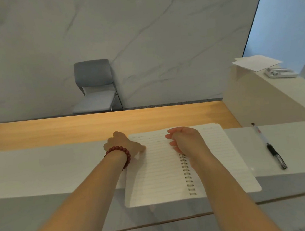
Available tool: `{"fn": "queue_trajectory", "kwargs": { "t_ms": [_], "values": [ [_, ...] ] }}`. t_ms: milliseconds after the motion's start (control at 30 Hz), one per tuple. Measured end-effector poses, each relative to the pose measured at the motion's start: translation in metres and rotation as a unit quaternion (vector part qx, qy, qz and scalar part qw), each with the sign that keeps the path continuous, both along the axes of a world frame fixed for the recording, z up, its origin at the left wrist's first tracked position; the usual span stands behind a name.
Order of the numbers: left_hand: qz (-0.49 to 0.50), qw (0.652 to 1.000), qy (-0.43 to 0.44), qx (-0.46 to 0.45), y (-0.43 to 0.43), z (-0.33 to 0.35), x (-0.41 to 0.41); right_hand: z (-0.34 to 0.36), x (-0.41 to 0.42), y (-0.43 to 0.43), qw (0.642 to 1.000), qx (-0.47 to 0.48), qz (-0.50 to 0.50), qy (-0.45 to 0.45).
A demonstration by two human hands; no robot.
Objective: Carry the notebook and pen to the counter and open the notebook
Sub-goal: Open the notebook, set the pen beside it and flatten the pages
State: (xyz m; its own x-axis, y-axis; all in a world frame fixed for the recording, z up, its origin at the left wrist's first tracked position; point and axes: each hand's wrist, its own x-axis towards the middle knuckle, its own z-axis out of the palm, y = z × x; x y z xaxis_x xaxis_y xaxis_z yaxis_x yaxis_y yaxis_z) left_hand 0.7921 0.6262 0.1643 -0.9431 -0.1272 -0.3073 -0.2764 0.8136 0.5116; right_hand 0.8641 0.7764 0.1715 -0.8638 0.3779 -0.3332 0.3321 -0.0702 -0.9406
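**Operator:** White lined pages fill the middle of my view. I have the notebook (164,170) lying open and flat on the pale counter (41,170), its near edge hanging a little past the counter's front lip at six o'clock. The spiral binding (188,179) runs down between the two pages, slightly right of centre.

**Observer:** Where are the hands?

**Operator:** Left hand (122,144) sits at the notebook's upper left corner, about ten o'clock on the page, fingers curled loosely, the thumb pressing down on the left page. It wears a dark red bead bracelet (121,153) at the wrist. Whether it grips anything under the corner, I cannot tell. Right hand (185,140) rests on the top of the binding at about twelve o'clock, fingers folded in towards the palm, knuckles down on the paper, holding nothing I can see.

**Observer:** And the pen?

**Operator:** The pen (269,146) lies on the counter at three o'clock from the notebook, apart from it, untouched, dark grip end towards me.

**Observer:** Anything else?

**Operator:** A wooden surface (56,130) runs behind the counter. Beyond it, at eleven o'clock, a grey chair (96,87) stands against a marbled wall (140,32). At two o'clock, loose sheets of paper (256,62) lie on a raised white ledge (257,94).
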Motion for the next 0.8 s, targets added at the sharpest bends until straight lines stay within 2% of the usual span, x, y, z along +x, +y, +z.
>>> {"fn": "queue_trajectory", "kwargs": {
  "t_ms": [100,167,433,667,800],
  "values": [
    [-0.008,1.000,0.017,-0.024,0.006,0.004,-0.002,0.001,0.001,0.002,1.000,-0.007,0.003,0.001],
    [-0.022,0.999,0.035,-0.009,0.014,0.004,-0.003,0.001,0.003,0.005,1.000,-0.016,0.009,0.009],
    [-0.129,0.976,0.111,0.139,0.086,0.011,0.013,0.009,0.019,0.042,0.999,-0.013,-0.021,0.029],
    [-0.197,0.958,0.111,0.173,0.161,0.018,0.032,0.017,0.041,0.105,0.996,0.042,-0.067,0.038],
    [-0.222,0.952,0.082,0.194,0.209,0.018,0.047,0.013,0.057,0.147,0.989,0.091,-0.097,0.060]
  ]
}}
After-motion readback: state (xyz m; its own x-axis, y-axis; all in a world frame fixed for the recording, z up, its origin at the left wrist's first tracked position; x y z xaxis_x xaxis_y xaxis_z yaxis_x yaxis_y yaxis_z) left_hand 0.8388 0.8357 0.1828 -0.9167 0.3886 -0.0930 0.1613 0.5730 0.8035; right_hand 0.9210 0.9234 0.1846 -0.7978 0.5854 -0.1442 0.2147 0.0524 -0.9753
